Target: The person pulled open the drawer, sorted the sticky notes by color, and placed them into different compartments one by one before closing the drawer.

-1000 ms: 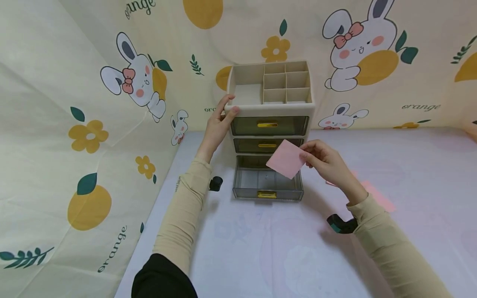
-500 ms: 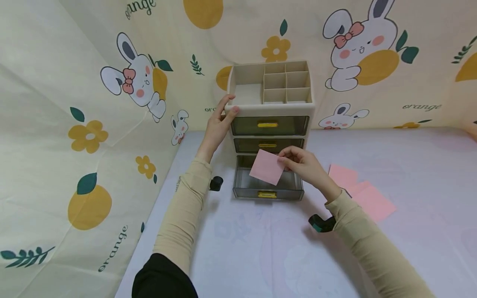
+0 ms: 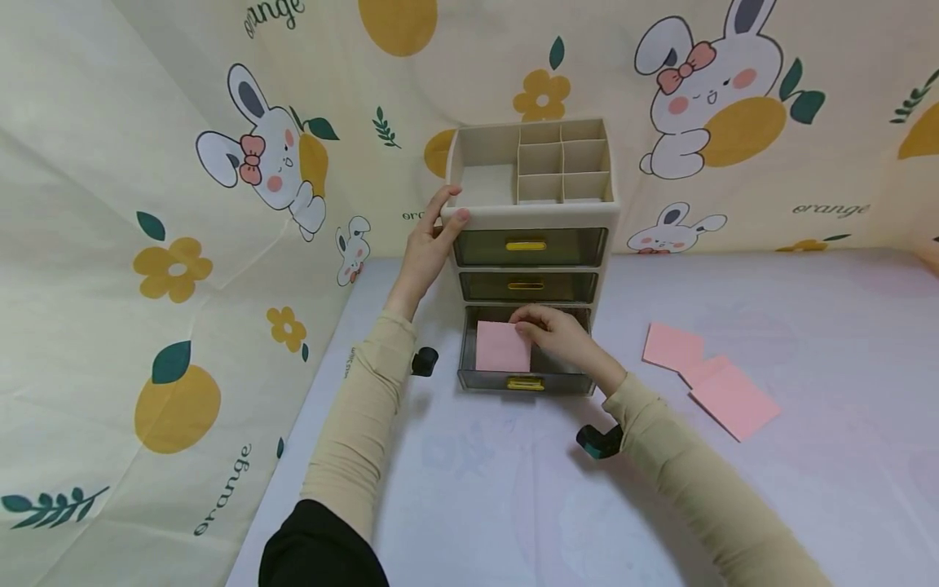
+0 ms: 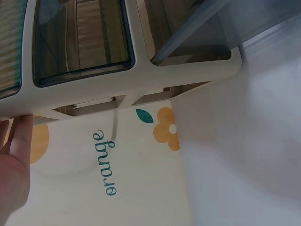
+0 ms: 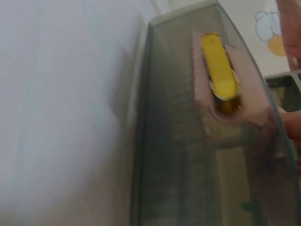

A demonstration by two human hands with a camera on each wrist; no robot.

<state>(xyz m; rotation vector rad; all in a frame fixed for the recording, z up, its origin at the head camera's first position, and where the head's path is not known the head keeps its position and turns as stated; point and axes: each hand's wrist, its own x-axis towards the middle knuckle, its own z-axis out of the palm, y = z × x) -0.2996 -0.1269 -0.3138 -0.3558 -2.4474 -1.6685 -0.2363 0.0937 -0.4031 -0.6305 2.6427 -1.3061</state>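
A cream desktop organizer (image 3: 530, 215) with smoky drawers stands against the back cloth. Its bottom drawer (image 3: 484, 381) is pulled out. My left hand (image 3: 425, 253) grips the organizer's upper left corner, thumb on the front and a finger over the rim. Down in the open drawer, my right hand (image 3: 561, 334) pinches a square pink sticky note (image 3: 502, 346) by its upper right corner. The note lies over the drawer's left half. Through the clear front in the right wrist view, the pink note (image 5: 247, 89) shows behind the yellow handle (image 5: 219, 66).
Several more pink sticky notes (image 3: 736, 399) lie overlapping on the table to the right. The organizer's top tray (image 3: 487, 183) has divided compartments. Its upper two drawers (image 3: 484, 249) are closed. A patterned cloth (image 3: 242, 326) rises at the back and left.
My right hand has moved left and down with the pink sticky note, from above the bottom drawer into it. The note has turned square to the drawer. My left hand has stayed put.
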